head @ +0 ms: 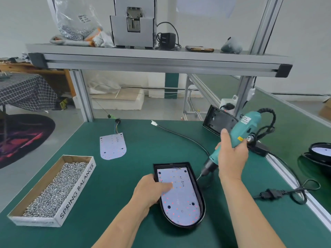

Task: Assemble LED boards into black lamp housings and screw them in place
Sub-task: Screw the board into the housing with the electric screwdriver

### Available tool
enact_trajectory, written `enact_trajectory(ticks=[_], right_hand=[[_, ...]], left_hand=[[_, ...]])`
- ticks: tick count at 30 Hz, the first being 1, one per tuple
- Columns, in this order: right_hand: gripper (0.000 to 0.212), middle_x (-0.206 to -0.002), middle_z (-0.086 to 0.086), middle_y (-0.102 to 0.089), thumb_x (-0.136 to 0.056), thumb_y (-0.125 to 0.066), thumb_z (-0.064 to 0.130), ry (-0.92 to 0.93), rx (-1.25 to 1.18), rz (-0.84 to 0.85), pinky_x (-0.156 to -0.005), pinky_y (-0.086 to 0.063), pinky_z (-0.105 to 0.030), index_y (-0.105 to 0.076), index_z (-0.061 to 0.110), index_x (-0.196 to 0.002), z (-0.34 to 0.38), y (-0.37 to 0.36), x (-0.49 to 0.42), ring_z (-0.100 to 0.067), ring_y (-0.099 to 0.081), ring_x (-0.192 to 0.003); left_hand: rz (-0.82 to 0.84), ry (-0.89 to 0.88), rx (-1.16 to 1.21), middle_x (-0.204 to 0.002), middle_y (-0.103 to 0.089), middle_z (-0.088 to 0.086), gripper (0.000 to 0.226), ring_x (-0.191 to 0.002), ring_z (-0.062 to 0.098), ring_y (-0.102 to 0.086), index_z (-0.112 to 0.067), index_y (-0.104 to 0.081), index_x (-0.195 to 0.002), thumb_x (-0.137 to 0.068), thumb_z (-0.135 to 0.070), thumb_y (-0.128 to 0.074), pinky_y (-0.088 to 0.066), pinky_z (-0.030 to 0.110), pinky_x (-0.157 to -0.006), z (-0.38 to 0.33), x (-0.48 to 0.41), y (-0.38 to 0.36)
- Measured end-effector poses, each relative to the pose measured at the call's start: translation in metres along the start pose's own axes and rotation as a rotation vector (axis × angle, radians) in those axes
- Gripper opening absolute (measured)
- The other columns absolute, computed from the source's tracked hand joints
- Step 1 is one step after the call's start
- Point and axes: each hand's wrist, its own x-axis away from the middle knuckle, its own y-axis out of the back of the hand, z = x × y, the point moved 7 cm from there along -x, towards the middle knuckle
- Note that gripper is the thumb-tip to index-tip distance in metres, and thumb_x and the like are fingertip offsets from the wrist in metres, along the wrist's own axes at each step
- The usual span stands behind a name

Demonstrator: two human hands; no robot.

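A black lamp housing [201,197] lies on the green mat in front of me with a white LED board [180,199] set inside it. My left hand [152,190] rests on the housing's left edge, and its thumb presses down on the board. My right hand [232,154] grips a teal electric screwdriver [245,129] tilted down to the left. The driver's bit tip hovers just right of the housing's upper right edge. A second loose LED board [113,146] with coloured wires lies flat farther back on the mat.
A cardboard tray of screws [53,191] marked SPRING BALANCER sits at the left. An empty black housing [219,120] leans at the back right. More housings [320,153] are stacked at the right edge. A black cable with a plug [272,193] trails across the right side.
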Motion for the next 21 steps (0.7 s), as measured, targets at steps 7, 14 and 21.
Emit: enact_trajectory(ticks=[7,14,21], right_hand=[[0.039,-0.084,-0.010,-0.065,-0.088,-0.068,0.042,-0.328,0.166,0.029,-0.068,-0.047,-0.035,-0.051,0.013,-0.107,-0.068,0.046,-0.047,-0.024,-0.060,-0.071],[0.043,-0.112,-0.019,-0.056,-0.087,-0.068,0.023,-0.308,0.698,0.093,-0.075,-0.048,-0.043,-0.038,0.005,-0.112,-0.088,0.065,-0.054,-0.036,-0.054,-0.087],[0.071,-0.137,-0.019,-0.040,-0.082,-0.077,0.024,-0.063,0.960,0.011,-0.101,-0.042,-0.054,-0.043,0.007,-0.142,-0.067,0.070,-0.050,-0.039,-0.037,-0.126]], left_hand=[[-0.016,-0.023,0.002,-0.081,-0.078,-0.005,0.032,-0.086,0.025,-0.075,-0.019,-0.076,-0.082,-0.056,-0.035,-0.070,-0.060,0.047,-0.085,-0.002,-0.001,0.000],[-0.080,-0.048,0.048,-0.082,-0.078,0.003,0.035,-0.089,0.032,-0.074,-0.015,-0.076,-0.084,-0.058,-0.037,-0.066,-0.060,0.048,-0.075,-0.007,0.001,0.001],[-0.132,-0.072,0.019,-0.090,-0.077,0.009,0.050,-0.092,0.037,-0.072,-0.007,-0.075,-0.093,-0.058,-0.042,-0.065,-0.059,0.056,-0.081,-0.007,0.004,0.003]])
